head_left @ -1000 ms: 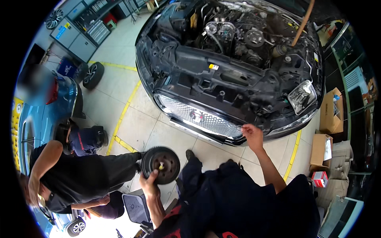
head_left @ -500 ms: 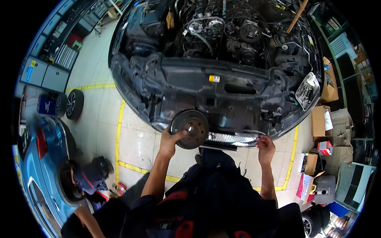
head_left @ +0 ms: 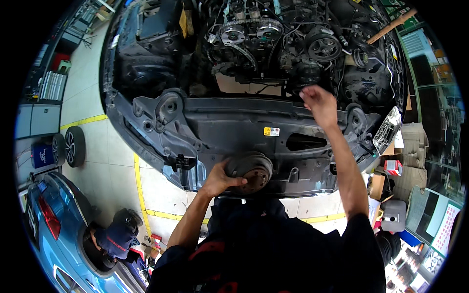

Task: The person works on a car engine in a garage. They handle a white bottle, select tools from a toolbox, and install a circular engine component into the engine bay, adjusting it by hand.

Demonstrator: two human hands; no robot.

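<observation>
- I have the left grip (head_left: 215, 182) closed on the edge of a round, dark metal part (head_left: 248, 163); its thumb lies across the brownish, holed face, and its fingertips are hidden behind the rim.
- On my feed that part sits over the near side of the black front panel (head_left: 229, 122), below and left of a yellow-and-white label (head_left: 271, 132); I cannot tell whether it touches the panel.
- My right grip (head_left: 320, 106) is stretched further forward, over the panel's far edge; its fingers are curled and blurred, so I cannot tell whether they hold anything.
- Just beyond it I see the engine (head_left: 293, 63), with two silvery wheels (head_left: 232, 34) side by side and, to their right, a spoked pulley (head_left: 325, 47).
- On my right, a headlight (head_left: 388, 131) stands at the corner of the panel, and a wooden stick (head_left: 393, 26) slants up past the engine.
- Off to my left, a co-worker (head_left: 116, 239) crouches beside a blue car (head_left: 58, 234).
</observation>
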